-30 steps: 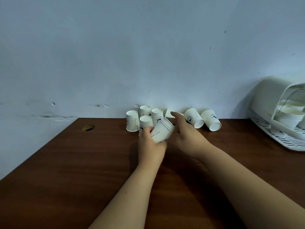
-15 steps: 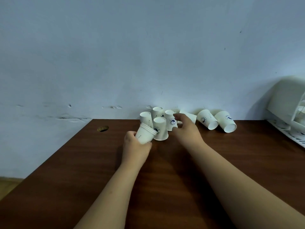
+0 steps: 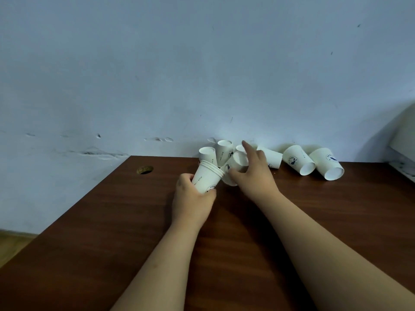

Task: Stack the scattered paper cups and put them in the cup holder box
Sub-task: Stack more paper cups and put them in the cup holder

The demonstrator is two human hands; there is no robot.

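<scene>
My left hand (image 3: 190, 202) grips a nested stack of white paper cups (image 3: 207, 177), tilted with its rims pointing up and to the right. Right beside those rims, my right hand (image 3: 251, 173) holds a single white cup (image 3: 235, 167) by its side, index finger raised. Behind them two cups (image 3: 208, 154) stand upside down near the wall. To the right three cups lie on their sides: one (image 3: 270, 158), another (image 3: 297, 162) and a third (image 3: 326, 166). Only a corner of the white cup holder box (image 3: 404, 135) shows at the right edge.
The brown wooden table (image 3: 112, 232) runs up to a pale wall. A round cable hole (image 3: 144, 169) sits near its back left corner. The table's left edge slants down to the lower left, with floor beyond.
My right hand has taken a cup from the group and brought it to the mouth of the stack. The view has swung left, pushing the holder box almost out of frame.
</scene>
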